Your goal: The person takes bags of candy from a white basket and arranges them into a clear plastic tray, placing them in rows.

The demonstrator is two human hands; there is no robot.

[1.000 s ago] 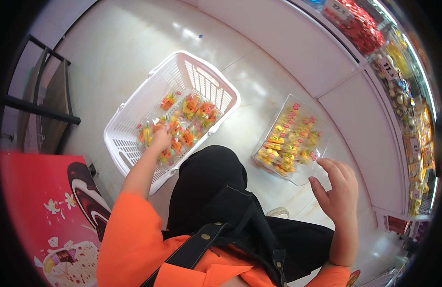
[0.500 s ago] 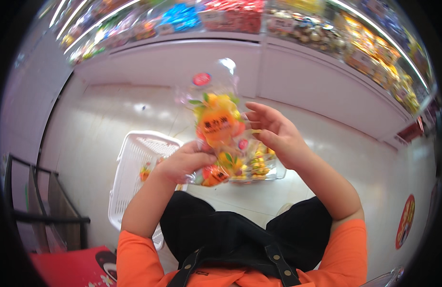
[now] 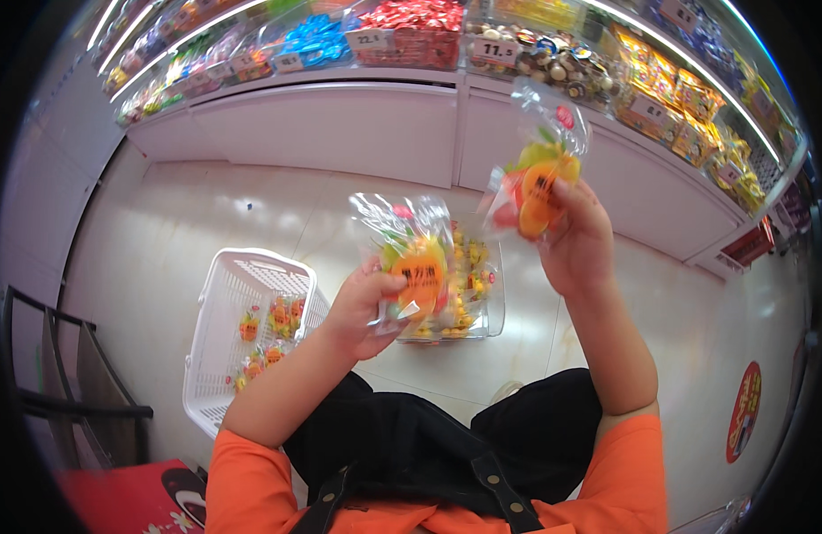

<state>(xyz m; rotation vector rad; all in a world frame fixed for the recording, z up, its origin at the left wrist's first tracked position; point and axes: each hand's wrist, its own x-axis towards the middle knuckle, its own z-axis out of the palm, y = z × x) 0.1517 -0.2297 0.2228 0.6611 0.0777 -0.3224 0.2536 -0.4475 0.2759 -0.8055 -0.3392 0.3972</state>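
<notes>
My left hand (image 3: 362, 303) grips a clear plastic packet (image 3: 418, 271) printed with orange and yellow fruit, thumb across its front. Raised higher and to the right, my right hand (image 3: 578, 233) pinches a similar fruit-printed packet (image 3: 540, 182) by its lower right edge. Behind the left packet a clear plastic bin (image 3: 495, 307) stands on the floor, with small yellow-wrapped pieces (image 3: 469, 258) in it. To the left is a white slatted basket (image 3: 217, 307), where several of the same fruit packets (image 3: 282, 316) lie. Whether my left hand holds more than one packet, I cannot tell.
Across the far side runs a white shelf unit (image 3: 331, 133) with candy bins, among them red packets (image 3: 411, 27) and blue ones (image 3: 313, 40). At left stands a dark frame rack (image 3: 81, 374). A red printed item (image 3: 126, 503) lies at lower left, and a round sticker (image 3: 743, 414) at right.
My right hand has moved up and right, now holding one packet apart from the left hand's. Before, the left hand held the packets together and the right fingers were open beside them.
</notes>
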